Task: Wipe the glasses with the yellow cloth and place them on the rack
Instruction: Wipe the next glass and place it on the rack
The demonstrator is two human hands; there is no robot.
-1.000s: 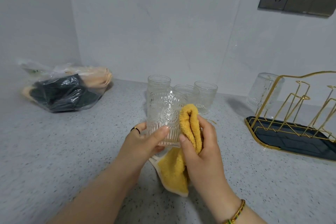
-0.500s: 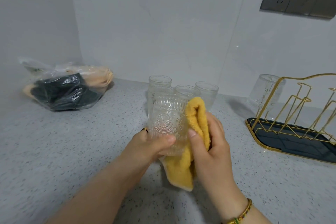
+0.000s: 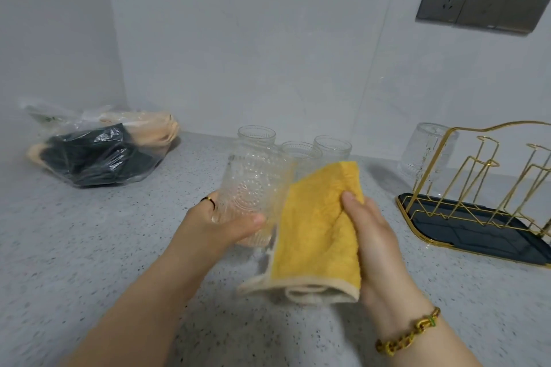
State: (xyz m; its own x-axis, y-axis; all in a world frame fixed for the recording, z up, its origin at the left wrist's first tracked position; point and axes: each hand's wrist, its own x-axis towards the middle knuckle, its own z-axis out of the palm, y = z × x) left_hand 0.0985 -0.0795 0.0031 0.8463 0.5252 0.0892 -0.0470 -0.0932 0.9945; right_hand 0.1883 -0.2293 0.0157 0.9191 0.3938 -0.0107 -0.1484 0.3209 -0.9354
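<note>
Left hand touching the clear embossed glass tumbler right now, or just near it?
Touching. The head view shows the left hand gripping the clear embossed glass tumbler: thumb laid across its lower front, ringed finger against its left side.

Home kitchen corner — speckled stone countertop (image 3: 89,247), white tiled wall (image 3: 238,39), wall sockets (image 3: 483,0), gold glass-drying rack (image 3: 477,188)

Embossed glass (image 3: 253,188) beside yellow cloth (image 3: 319,223)
</note>
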